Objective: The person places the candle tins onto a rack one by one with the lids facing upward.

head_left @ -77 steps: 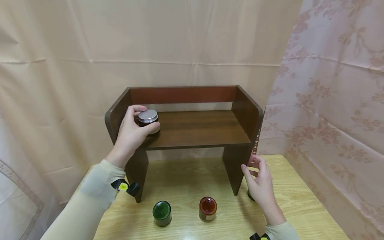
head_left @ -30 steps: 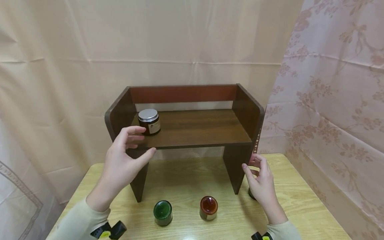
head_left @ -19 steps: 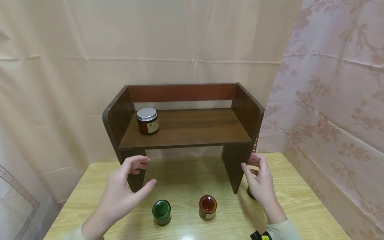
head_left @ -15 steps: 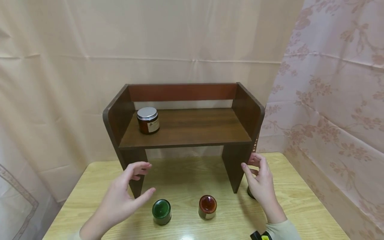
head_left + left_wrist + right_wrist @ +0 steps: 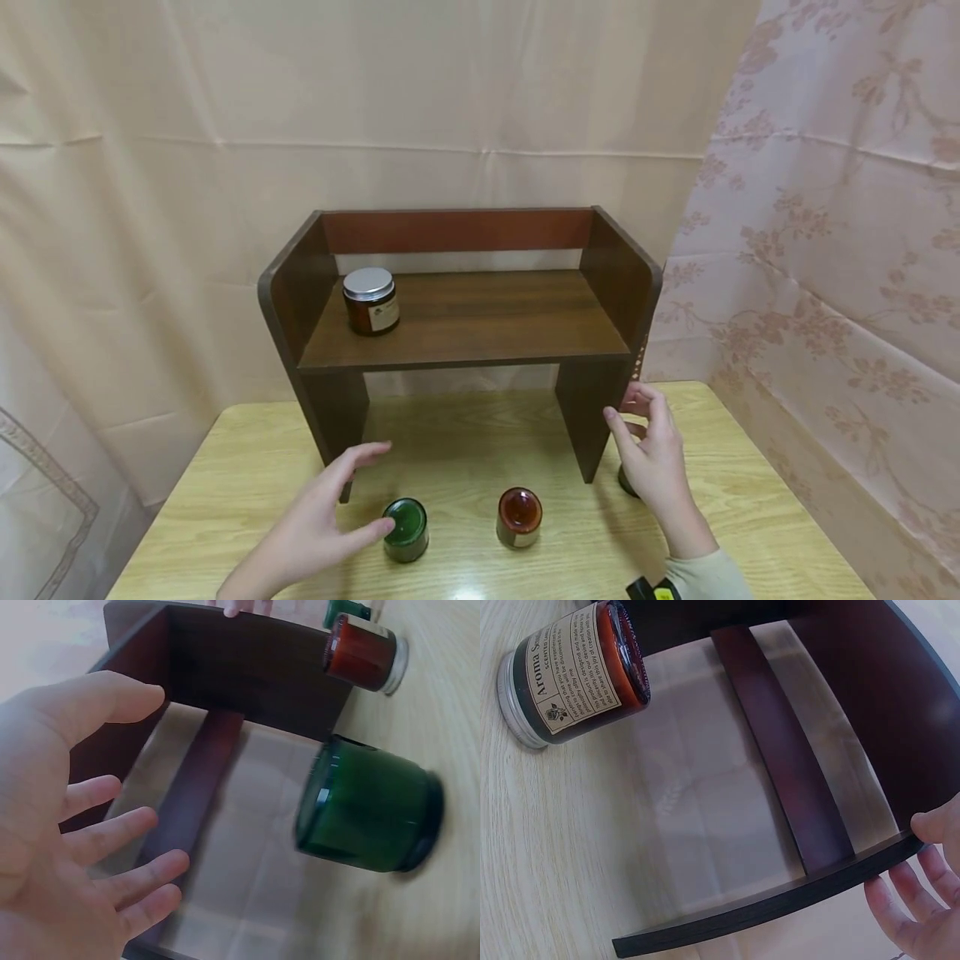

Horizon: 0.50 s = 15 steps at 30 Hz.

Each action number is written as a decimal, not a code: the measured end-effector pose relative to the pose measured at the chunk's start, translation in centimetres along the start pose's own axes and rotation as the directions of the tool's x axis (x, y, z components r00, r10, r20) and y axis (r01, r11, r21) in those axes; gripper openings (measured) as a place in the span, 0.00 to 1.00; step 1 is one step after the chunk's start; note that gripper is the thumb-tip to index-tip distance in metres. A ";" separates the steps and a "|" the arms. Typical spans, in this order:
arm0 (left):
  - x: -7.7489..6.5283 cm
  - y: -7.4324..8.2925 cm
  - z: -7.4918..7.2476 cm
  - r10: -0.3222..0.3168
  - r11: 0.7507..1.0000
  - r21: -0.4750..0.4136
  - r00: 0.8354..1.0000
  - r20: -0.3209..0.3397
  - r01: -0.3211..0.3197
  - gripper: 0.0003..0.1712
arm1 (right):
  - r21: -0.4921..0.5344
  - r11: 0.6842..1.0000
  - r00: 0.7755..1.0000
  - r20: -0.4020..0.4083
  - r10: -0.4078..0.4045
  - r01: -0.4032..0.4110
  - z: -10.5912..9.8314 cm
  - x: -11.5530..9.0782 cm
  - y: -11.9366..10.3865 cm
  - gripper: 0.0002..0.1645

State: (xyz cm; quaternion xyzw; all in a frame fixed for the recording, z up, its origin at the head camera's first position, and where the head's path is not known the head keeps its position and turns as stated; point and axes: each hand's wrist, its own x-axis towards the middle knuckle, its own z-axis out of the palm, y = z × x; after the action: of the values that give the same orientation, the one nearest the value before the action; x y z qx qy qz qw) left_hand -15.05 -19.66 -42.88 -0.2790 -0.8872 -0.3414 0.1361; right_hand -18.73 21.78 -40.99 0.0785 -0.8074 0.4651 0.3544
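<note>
My left hand (image 5: 318, 525) is spread with nothing in it, its thumb overlapping the green glass jar (image 5: 407, 532) in the head view. In the left wrist view that jar (image 5: 367, 810) stands lid-down on the table, apart from the fingers. My right hand (image 5: 654, 462) pinches the right side panel of the dark wooden shelf (image 5: 592, 412), thumb inside and fingers outside. On its upper board sits an amber candle jar (image 5: 372, 317) with a silver lid, upright at the left. A red-amber scented candle jar (image 5: 519, 523) stands lid-down on the table, right of the green one.
The light wood table (image 5: 465, 467) carries the shelf and jars. Another dark green jar (image 5: 627, 482) is mostly hidden behind my right hand. A beige curtain (image 5: 450, 100) hangs behind, and a floral curtain (image 5: 832, 250) at the right.
My left hand has let go of the amber candle jar on the upper board and moved down and toward me to beside the green jar. The right hand keeps its hold on the panel.
</note>
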 end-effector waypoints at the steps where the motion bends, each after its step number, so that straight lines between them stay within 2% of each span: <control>1: -0.2 -0.1 0.3 -0.006 1.000 -0.006 1.000 0.000 0.006 0.48 | 0.001 1.000 1.000 0.003 -0.004 0.004 0.0 0.0 -0.1 0.26; 6: -0.8 -0.5 1.2 -0.047 0.999 0.001 0.999 0.001 0.047 0.49 | 0.010 1.000 1.000 0.016 0.014 -0.014 0.0 -0.1 -0.6 0.24; 15: -0.8 -1.3 2.6 -0.092 0.996 0.005 0.995 0.029 0.092 0.51 | 0.021 0.998 0.998 0.027 0.064 -0.065 -0.3 0.2 -0.8 0.23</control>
State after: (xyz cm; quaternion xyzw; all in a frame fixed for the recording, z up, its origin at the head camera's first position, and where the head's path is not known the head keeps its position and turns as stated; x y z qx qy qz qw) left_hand -15.31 -18.96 -45.82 -0.2424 -0.9016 -0.3416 0.1080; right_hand -18.35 21.65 -40.26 0.0624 -0.8091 0.4838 0.3276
